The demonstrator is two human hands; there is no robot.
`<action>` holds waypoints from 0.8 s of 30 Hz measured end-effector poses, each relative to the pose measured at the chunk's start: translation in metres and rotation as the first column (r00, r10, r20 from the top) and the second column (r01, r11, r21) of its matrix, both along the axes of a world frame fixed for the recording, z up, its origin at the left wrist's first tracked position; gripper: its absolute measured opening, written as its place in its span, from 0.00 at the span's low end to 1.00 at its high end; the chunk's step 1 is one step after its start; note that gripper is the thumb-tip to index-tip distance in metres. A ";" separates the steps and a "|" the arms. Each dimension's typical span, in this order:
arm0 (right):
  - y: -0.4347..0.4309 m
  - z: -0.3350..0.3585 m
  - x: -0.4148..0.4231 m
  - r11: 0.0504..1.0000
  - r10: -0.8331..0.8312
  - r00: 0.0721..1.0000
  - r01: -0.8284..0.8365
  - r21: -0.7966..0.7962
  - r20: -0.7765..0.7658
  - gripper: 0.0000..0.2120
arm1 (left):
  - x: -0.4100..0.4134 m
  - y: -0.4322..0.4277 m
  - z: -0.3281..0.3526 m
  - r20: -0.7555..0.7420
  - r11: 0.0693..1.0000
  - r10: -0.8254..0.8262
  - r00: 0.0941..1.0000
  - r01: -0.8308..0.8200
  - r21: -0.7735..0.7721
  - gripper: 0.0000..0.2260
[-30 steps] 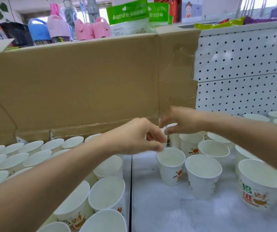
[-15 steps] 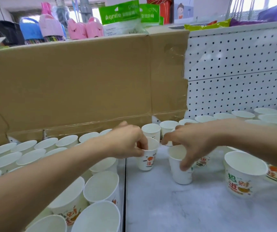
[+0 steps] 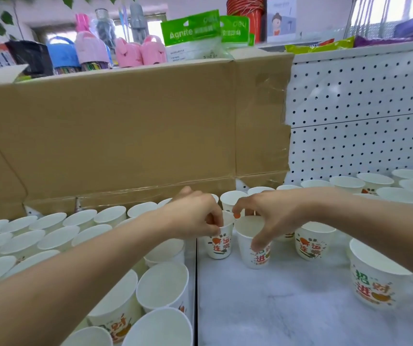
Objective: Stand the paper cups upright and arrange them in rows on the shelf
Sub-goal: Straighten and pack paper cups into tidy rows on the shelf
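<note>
Right in front of the cardboard box (image 3: 125, 136), near its right end, the left hand (image 3: 195, 217) pinches the rim of an upright printed paper cup (image 3: 219, 247) standing on the white shelf (image 3: 275, 308). The right hand (image 3: 277, 216) curls over the top of a second cup (image 3: 246, 253) just beside it, thumb down its side. Rows of upright cups (image 3: 50, 233) stand before the box's left stretch, and another row (image 3: 347, 182) runs right of the box along the pegboard (image 3: 362, 108)
</note>
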State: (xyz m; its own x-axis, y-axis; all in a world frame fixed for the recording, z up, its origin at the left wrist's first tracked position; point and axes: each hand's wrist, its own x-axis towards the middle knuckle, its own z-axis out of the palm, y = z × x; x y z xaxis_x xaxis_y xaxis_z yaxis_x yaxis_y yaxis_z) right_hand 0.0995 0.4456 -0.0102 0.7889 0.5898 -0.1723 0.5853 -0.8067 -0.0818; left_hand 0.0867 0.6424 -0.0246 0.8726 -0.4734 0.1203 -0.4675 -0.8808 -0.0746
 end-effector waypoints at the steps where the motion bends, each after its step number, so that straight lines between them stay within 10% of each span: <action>1: 0.001 -0.003 0.002 1.000 -0.012 1.000 0.011 0.023 0.025 0.39 | 0.002 0.002 0.001 0.004 1.000 0.005 1.000 -0.005 0.009 0.06; 19: 0.023 -0.025 0.018 0.980 -0.154 0.974 0.129 0.152 0.167 0.43 | 0.003 0.022 0.004 0.041 0.979 0.048 0.998 -0.055 0.196 0.06; 24: -0.003 0.010 0.012 0.937 -0.206 0.961 0.141 0.318 0.182 0.33 | -0.003 0.015 0.011 0.055 0.998 0.055 0.997 -0.056 0.005 0.13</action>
State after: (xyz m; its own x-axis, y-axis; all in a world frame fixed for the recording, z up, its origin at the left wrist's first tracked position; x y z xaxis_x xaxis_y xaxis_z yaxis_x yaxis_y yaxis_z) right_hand 0.1113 0.4429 0.0001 0.8823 0.4385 0.1712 0.4683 -0.8541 -0.2262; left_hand 0.0838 0.6579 -0.0138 0.8898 -0.4253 0.1656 -0.4130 -0.9047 -0.1043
